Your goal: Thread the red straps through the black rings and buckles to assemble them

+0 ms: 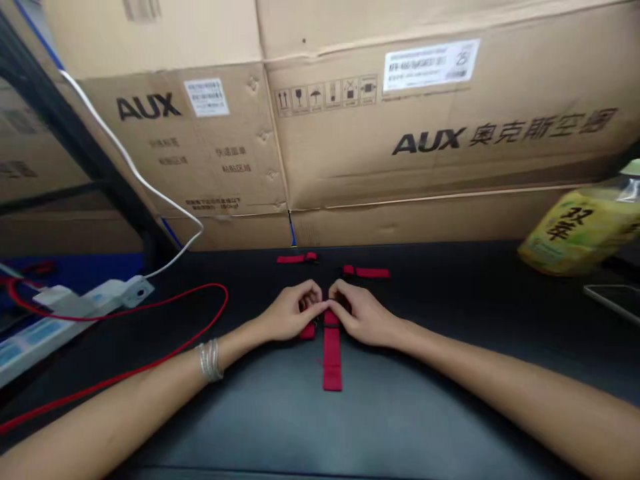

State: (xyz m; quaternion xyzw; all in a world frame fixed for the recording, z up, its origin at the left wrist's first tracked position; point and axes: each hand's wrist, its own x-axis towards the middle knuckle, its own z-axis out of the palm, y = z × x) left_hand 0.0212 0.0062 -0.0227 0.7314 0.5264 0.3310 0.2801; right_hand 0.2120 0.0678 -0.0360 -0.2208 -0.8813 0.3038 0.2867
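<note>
A red webbing strap [332,360] lies lengthwise on the dark surface, with a thin black slider [331,325] across its upper part. My left hand [293,310] and my right hand [367,312] meet at its far end, both closed in a pinch with thumb tips almost touching. The fingers hide most of that end. Under my left hand a second red strap piece [307,331] shows beside a small black part. Beyond my hands lie two more short red straps, one on the left [291,259] and one on the right [367,272], each with a dark fitting.
Large cardboard boxes [340,160] stand along the back. On the left are a white power strip [95,300], a white cable [120,147] and a looping red cable [175,353]. At the right lie a yellow-labelled bottle [580,227], tilted, and a phone-like object [615,300].
</note>
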